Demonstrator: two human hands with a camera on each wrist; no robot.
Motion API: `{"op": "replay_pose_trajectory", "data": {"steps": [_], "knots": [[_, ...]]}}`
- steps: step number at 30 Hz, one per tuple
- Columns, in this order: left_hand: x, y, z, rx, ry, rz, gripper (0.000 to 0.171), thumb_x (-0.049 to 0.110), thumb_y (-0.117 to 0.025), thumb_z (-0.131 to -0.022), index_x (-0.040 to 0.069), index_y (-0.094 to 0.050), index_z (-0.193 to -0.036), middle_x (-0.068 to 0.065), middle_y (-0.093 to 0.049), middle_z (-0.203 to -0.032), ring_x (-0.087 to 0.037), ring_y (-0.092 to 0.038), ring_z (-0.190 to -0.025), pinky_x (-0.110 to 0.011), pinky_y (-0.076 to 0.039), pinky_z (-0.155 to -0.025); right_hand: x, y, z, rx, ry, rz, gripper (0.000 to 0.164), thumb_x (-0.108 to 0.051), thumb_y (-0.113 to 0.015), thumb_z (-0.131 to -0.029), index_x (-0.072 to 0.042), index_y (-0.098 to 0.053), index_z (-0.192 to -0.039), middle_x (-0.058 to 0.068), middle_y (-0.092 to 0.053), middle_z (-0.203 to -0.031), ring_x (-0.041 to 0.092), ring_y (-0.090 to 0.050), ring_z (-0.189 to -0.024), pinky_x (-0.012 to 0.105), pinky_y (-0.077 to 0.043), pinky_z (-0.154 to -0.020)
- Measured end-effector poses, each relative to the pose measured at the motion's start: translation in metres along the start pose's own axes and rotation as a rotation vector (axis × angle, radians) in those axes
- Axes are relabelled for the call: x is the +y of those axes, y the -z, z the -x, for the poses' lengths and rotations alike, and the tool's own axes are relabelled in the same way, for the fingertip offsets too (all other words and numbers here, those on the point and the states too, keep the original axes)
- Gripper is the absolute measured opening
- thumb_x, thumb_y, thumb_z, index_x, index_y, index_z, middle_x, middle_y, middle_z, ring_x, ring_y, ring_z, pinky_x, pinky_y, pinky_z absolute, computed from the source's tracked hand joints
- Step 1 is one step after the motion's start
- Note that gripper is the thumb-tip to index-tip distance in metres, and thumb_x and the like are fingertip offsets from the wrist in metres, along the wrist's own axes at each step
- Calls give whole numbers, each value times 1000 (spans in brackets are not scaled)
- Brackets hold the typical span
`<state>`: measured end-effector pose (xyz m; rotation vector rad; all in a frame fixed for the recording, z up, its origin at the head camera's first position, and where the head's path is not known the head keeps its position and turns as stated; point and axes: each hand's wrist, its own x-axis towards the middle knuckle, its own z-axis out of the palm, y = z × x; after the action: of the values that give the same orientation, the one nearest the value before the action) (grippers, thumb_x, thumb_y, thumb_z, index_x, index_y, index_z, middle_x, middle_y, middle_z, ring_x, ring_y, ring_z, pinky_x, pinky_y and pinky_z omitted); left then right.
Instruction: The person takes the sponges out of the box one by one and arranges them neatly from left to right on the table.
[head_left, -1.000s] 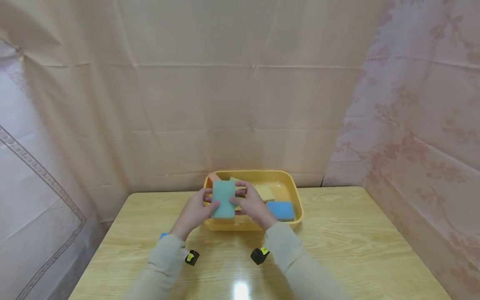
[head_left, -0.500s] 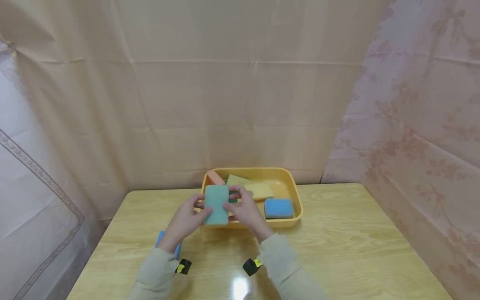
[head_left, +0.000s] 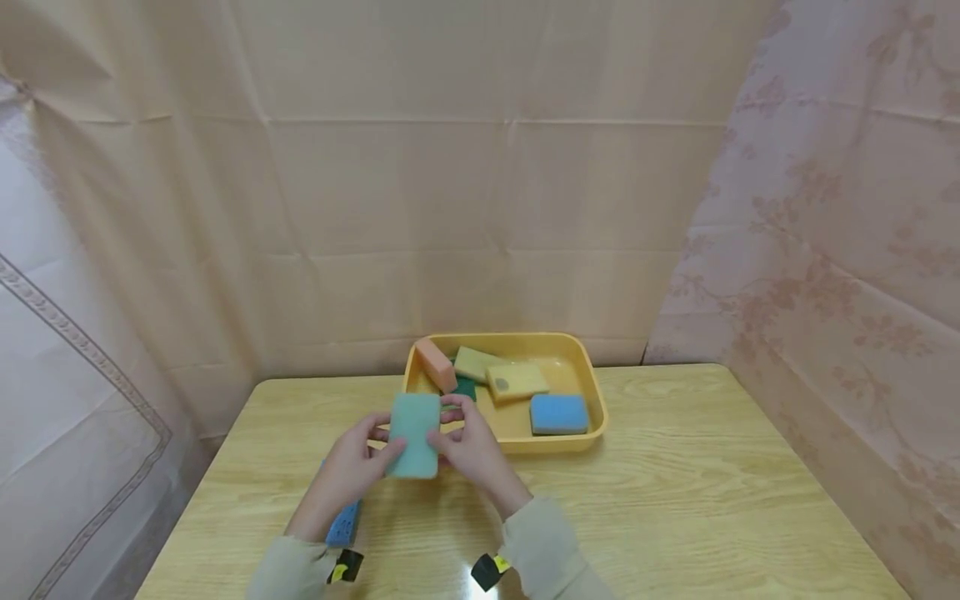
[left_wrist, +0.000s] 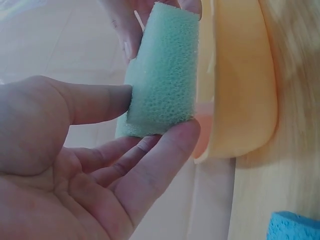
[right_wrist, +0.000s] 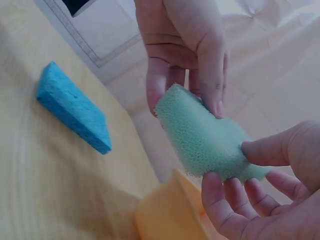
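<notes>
Far to the left hung a white cloth point(head_left: 82, 367) with a brown patterned band. Next came the wooden table point(head_left: 675, 483), and on it lay a bright blue sponge point(head_left: 343, 527), partly hidden under the person's left arm. The left hand point(head_left: 356, 454) held one side of a light green sponge point(head_left: 415, 433), with the thumb on the near face and the fingers behind. The green sponge was up in the air over the table, near the front left corner of a yellow tray point(head_left: 525, 447). The right hand point(head_left: 472, 446) pinched its other side the same way, so the gap between thumb and fingers was just as wide as the sponge. In the tray, an orange block point(head_left: 435, 364) tilted at the back left corner, with something dark green point(head_left: 465, 389) beside it. Then I saw a pale yellow-green sponge point(head_left: 477, 364), a yellow one point(head_left: 519, 381) with a dark round spot, and a blue-topped sponge point(head_left: 558, 414) at the front right. On the far right hung a pink flowery cloth point(head_left: 825, 250).
</notes>
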<state>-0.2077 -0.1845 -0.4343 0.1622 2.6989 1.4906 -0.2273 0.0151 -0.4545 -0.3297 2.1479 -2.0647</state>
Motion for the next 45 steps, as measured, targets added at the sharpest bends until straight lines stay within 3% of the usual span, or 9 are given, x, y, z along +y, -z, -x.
{"op": "replay_pose_trajectory", "data": {"steps": [7, 12, 20, 28, 37, 45], "knots": [[-10, 7, 6, -21, 47, -65, 44, 24, -69, -99, 2, -57, -135, -10, -68, -111, -20, -65, -90, -37, -57, -75, 12, -14, 7, -13, 11, -10, 48, -3, -68, -96, -7, -44, -138, 13, -48, -115, 19, -62, -80, 41, -61, -64], [-18, 10, 9, -36, 85, -66, 43, 27, -67, -100, 0, -58, -133, -9, -69, -107, -21, -66, -91, -37, -58, -68, 16, -22, 12, -19, 2, 8, 47, -1, -69, -96, -7, -46, -136, 12, -49, -115, 19, -60, -79, 43, -61, -64], [-30, 13, 19, -28, 88, -50, 36, 20, -66, -101, -1, -60, -130, -8, -66, -105, -18, -64, -85, -33, -57, -61, 25, -30, 18, -18, -85, -54, 42, -1, -73, -92, -6, -48, -127, 10, -52, -114, 19, -60, -81, 47, -61, -69], [-44, 10, 26, -52, 99, -57, 38, 19, -65, -101, -4, -59, -130, -6, -65, -104, -17, -63, -83, -32, -57, -59, 38, -38, 22, -14, -157, -126, 40, 5, -74, -87, -2, -48, -116, 12, -52, -105, 20, -59, -71, 42, -61, -61], [-51, 4, 29, -67, 129, -53, 37, 15, -66, -99, -6, -59, -129, -6, -64, -101, -18, -62, -80, -33, -57, -57, 46, -38, 24, -58, -212, -26, 40, -1, -74, -90, -8, -46, -117, 11, -56, -97, 24, -61, -64, 40, -60, -55], [-56, 2, 30, -76, 138, -85, 37, 13, -68, -98, -7, -60, -128, -6, -65, -99, -17, -63, -80, -32, -57, -59, 50, -39, 23, -105, -260, -13, 38, -6, -71, -95, -9, -43, -119, 10, -59, -93, 21, -61, -65, 35, -59, -52]]}}
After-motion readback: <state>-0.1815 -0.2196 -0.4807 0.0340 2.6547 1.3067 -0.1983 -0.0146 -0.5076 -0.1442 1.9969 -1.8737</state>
